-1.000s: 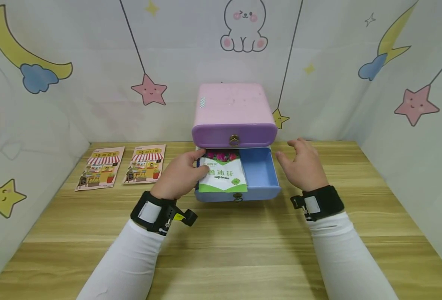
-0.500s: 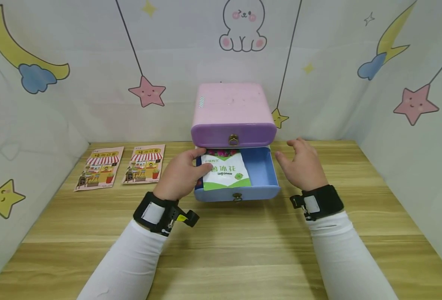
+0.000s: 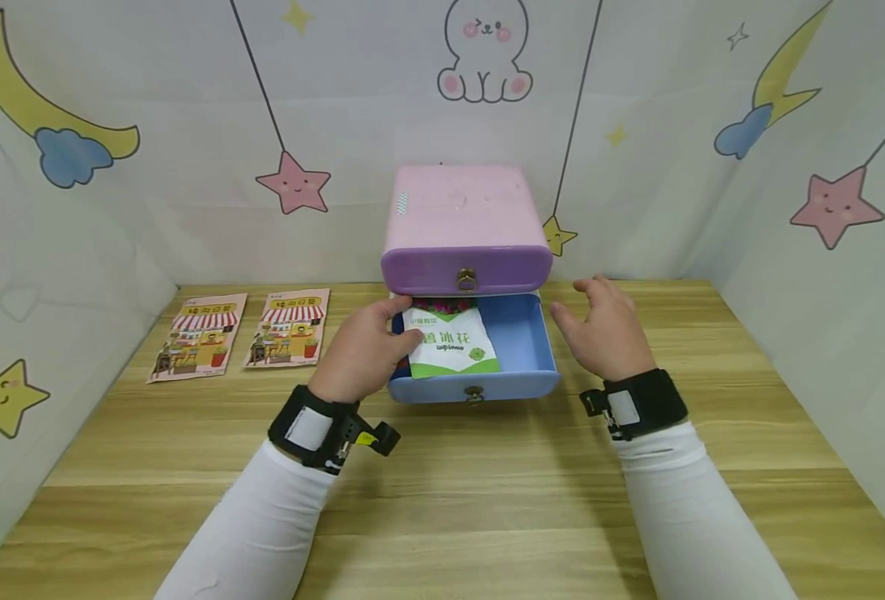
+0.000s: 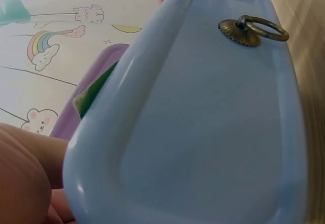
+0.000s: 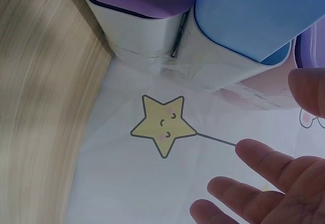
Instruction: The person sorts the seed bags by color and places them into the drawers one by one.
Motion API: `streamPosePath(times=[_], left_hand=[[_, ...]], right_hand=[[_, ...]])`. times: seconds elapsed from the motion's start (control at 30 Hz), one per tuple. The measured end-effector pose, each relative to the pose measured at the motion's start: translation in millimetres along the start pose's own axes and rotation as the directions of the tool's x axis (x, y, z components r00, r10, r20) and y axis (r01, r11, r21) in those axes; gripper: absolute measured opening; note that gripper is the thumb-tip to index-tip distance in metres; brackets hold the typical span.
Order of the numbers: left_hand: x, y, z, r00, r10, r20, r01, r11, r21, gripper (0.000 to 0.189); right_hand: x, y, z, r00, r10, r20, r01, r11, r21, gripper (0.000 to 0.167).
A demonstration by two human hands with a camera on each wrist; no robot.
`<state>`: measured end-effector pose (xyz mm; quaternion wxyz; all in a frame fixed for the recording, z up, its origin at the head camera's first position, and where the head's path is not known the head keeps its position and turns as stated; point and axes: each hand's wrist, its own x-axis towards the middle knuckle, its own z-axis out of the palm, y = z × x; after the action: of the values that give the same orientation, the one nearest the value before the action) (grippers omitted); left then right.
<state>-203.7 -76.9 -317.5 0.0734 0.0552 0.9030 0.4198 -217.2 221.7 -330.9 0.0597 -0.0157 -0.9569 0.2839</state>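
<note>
My left hand [image 3: 360, 350] is at the left side of the pulled-out light blue drawer [image 3: 521, 333]. Its thumb lies over the left edge of a white and green seed packet [image 3: 453, 342] with pink flowers, pinching it; the other fingers are partly hidden. The packet lies inside the drawer, on the left, and a dark patch shows beside it. In the left wrist view, a green corner [image 4: 94, 92] sticks up behind the drawer front [image 4: 203, 117]. My right hand [image 3: 607, 333], fingers apart, hovers just right of the drawer and touches nothing.
Above the drawer sits the pink cabinet's top [image 3: 465, 204] with a closed purple drawer [image 3: 431, 271]. Two pink packets with shop pictures [image 3: 201, 333] lie at the table's back left. A white printed curtain [image 3: 367, 100] hangs behind the wooden table [image 3: 487, 500].
The seed packet has shifted back slightly, from over the drawer's front rim to behind it, along with a slight rightward move of my left hand. My right hand has stayed in place.
</note>
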Motion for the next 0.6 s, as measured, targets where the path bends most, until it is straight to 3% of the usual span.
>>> streamPosePath(times=[0.27,0.6], left_hand=[[0.2,0.7,2.0,0.998,0.047,-0.032,-0.045,0.997,0.063,0.059],[-0.8,3.1,2.9,1.000,0.027,-0.011,-0.026,0.997,0.074,0.058]], right_hand=[[0.9,1.4,0.7,1.000,-0.011,0.004,0.011,1.000,0.007,0.065],[1.5,2.8,1.3,1.000,-0.024,0.011,0.024,1.000,0.016,0.065]])
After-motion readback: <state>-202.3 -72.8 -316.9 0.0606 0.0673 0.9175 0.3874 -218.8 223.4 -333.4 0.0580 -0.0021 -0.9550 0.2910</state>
